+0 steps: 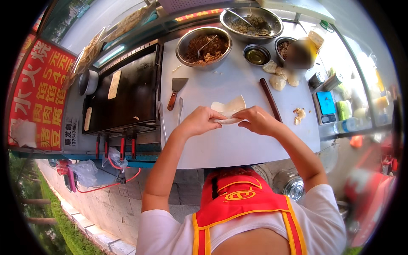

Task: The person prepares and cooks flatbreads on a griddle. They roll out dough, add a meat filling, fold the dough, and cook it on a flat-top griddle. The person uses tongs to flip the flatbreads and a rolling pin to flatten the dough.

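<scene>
Both hands work at a thin sheet of pale dough (234, 104) over the light worktop (204, 146). Fingers of my left hand (201, 121) pinch the folded near edge at its left end. My right hand (257, 120) grips the same edge at the right, thumb below and fingers on top. The far part of the sheet spreads out flat and loose. Whether filling lies inside the fold is hidden. To the right of my right hand lies a dark wooden rolling pin (270, 99). Left of my left hand rest a wood-handled scraper (176, 92) and a thin metal utensil (180, 110).
A black griddle (134, 86) at left carries a long flat dough piece (114, 84) and a narrower one (88, 118). Steel bowls of reddish filling (204, 47) and greenish filling (251, 25) stand behind. Dough balls (278, 82), an oil bowl (256, 54) and a digital scale (325, 106) sit right.
</scene>
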Action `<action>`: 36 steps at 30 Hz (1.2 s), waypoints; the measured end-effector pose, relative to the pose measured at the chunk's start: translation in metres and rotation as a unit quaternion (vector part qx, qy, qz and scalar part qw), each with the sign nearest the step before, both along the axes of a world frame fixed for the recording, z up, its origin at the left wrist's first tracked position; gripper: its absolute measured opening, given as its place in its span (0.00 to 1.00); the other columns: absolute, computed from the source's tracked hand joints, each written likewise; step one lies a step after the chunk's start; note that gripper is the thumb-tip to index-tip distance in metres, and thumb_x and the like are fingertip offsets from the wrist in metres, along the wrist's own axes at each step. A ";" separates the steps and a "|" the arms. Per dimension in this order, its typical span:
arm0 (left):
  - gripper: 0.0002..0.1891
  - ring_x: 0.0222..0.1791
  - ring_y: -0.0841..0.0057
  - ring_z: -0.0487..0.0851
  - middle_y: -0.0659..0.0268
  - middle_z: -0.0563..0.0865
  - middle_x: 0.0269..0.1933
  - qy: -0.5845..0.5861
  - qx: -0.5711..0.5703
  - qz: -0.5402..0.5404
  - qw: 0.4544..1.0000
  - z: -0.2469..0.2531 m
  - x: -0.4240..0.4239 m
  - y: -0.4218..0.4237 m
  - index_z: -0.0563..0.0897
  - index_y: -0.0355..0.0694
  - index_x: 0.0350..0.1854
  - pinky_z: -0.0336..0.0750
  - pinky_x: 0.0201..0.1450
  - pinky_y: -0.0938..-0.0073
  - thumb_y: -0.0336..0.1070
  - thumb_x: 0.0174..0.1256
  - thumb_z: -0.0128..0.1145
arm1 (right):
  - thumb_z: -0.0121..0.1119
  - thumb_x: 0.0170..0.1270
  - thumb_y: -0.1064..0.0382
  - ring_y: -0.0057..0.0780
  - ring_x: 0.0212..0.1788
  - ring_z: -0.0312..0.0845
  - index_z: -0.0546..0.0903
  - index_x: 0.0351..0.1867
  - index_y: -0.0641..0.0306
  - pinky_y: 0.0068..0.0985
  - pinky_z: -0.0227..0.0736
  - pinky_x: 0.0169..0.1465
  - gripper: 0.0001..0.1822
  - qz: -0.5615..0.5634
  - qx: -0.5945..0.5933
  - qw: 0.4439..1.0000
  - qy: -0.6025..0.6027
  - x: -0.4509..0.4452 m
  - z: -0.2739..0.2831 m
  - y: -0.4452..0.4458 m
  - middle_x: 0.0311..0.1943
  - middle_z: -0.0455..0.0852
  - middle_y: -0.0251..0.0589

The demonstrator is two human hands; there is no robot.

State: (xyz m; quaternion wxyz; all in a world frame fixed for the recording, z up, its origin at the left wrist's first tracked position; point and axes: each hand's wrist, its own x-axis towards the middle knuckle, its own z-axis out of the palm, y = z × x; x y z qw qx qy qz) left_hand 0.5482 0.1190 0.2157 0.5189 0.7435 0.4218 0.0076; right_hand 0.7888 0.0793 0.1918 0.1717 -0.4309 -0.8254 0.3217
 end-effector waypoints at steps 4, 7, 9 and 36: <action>0.30 0.67 0.58 0.71 0.53 0.75 0.65 0.005 0.262 0.001 0.965 -0.118 0.016 -0.112 0.75 0.41 0.65 0.63 0.70 0.64 0.33 0.56 0.65 | 0.70 0.52 0.62 0.45 0.70 0.61 0.71 0.62 0.67 0.36 0.62 0.69 0.34 0.046 0.044 0.994 -0.090 0.015 -0.091 -0.076 0.66 0.70 0.48; 0.33 0.76 0.55 0.55 0.51 0.60 0.74 0.021 0.278 0.045 0.959 -0.156 0.031 -0.163 0.68 0.43 0.71 0.52 0.76 0.62 0.35 0.62 0.62 | 0.68 0.57 0.58 0.49 0.78 0.40 0.51 0.73 0.71 0.40 0.45 0.77 0.49 0.019 -0.034 0.997 -0.069 0.026 -0.117 -0.105 0.75 0.49 0.56; 0.32 0.77 0.57 0.50 0.51 0.54 0.77 -0.055 0.227 0.154 0.960 -0.167 0.034 -0.160 0.64 0.41 0.72 0.50 0.76 0.62 0.36 0.66 0.57 | 0.66 0.60 0.57 0.51 0.78 0.41 0.48 0.75 0.69 0.39 0.45 0.76 0.49 -0.086 -0.002 0.996 0.007 0.029 -0.144 -0.101 0.75 0.48 0.59; 0.34 0.79 0.52 0.40 0.55 0.50 0.78 0.176 0.345 0.202 0.900 -0.198 0.033 -0.040 0.56 0.36 0.75 0.32 0.74 0.39 0.51 0.74 0.43 | 0.63 0.60 0.55 0.44 0.72 0.57 0.70 0.68 0.50 0.48 0.52 0.71 0.32 -0.191 0.097 0.954 -0.208 -0.017 -0.137 -0.008 0.71 0.64 0.42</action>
